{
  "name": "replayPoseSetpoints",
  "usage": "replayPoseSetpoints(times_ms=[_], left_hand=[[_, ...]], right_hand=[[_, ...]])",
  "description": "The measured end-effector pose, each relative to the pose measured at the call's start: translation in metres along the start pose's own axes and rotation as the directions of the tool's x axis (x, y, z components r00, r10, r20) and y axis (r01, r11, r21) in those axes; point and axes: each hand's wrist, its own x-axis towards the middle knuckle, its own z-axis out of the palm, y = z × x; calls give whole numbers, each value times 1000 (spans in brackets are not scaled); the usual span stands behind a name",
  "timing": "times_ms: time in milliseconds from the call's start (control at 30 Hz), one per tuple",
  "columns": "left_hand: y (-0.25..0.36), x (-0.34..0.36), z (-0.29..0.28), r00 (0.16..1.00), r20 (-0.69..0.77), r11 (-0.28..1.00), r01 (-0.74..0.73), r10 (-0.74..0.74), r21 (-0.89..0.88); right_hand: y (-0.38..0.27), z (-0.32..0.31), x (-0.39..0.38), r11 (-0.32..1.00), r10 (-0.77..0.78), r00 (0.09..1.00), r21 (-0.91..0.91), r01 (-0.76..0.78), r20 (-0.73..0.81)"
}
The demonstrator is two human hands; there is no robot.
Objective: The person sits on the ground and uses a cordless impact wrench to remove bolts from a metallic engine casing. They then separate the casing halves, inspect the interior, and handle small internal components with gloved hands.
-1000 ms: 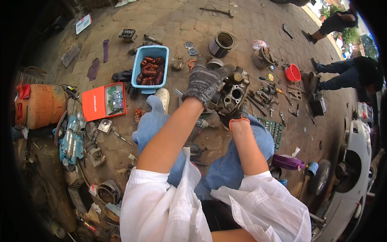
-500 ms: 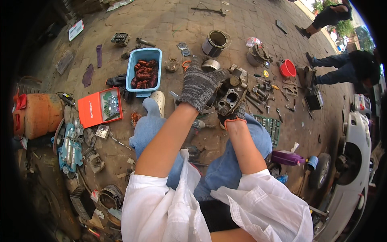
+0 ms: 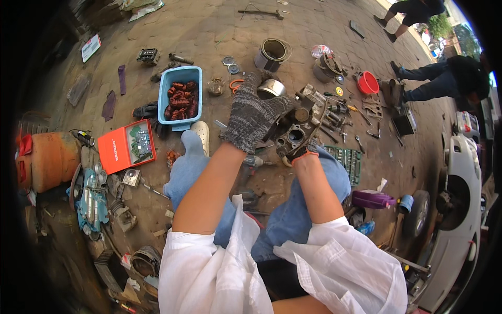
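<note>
A dirty grey cast-metal engine part (image 3: 302,125), with round ports on its upper face, is raised over my lap between my two hands. My left hand (image 3: 253,112), in a dark grey knit glove, is closed against its left side. A silver cylindrical piece (image 3: 272,88) shows between its thumb and fingers; whether it joins the casting I cannot tell. My right hand (image 3: 303,150), gloved with an orange cuff, grips the casting from below, most of its fingers hidden. Beneath, a power drill (image 3: 253,161) lies on the ground between my legs.
Left of centre stand a blue basin (image 3: 181,124) of copper-coloured coils and an open red box (image 3: 112,152). Ahead is a metal can (image 3: 268,63). Rightward lie loose tools, a red bowl (image 3: 367,82), a green socket set (image 3: 349,163) and a purple jug (image 3: 372,199). Two people stand far right, beyond them a white car (image 3: 455,235).
My left hand has shifted slightly left and nearer to me, and the casting has tilted a little. My view has turned slightly to the right. Both hands keep their hold.
</note>
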Motion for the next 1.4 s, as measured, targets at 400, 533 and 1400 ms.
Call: replayPoseSetpoints(times_ms=[400, 533, 1400], left_hand=[[-32, 5, -1, 964, -99, 968, -251, 249, -7], [3, -6, 6, 923, -91, 659, 194, -373, -727], [-53, 22, -80, 994, 12, 494, -46, 113, -868]], right_hand=[[-10, -11, -8, 996, -63, 997, -55, 65, 42], [-15, -17, -3, 998, -51, 994, 36, 47, 97], [-23, 29, -38, 912, -280, 913, -215, 350, 296]])
